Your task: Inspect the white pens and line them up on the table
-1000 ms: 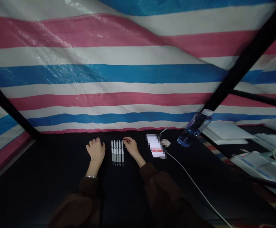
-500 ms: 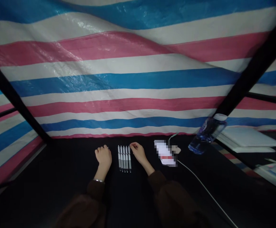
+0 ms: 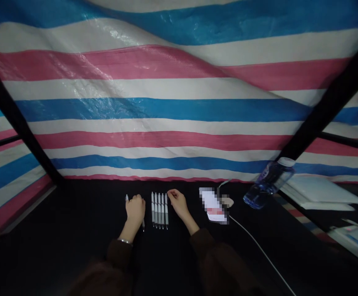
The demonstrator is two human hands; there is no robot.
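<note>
Several white-and-grey pens lie side by side in a row on the black table. My left hand rests just left of the row, fingers curled over one more pen. That pen's ends stick out above and below the hand. My right hand lies just right of the row, fingers bent and pinched. Its fingertips are at the top end of the rightmost pen. Both arms wear dark brown sleeves, and a thin bracelet sits on my left wrist.
A phone-like device with a white cable lies right of my right hand. A clear blue water bottle stands further right beside a black frame pole. White packets lie at far right. A striped tarp closes the back.
My left hand has closed over a pen that now shows at both ends. The view has tilted down slightly. My right hand stays at the row's right edge.
</note>
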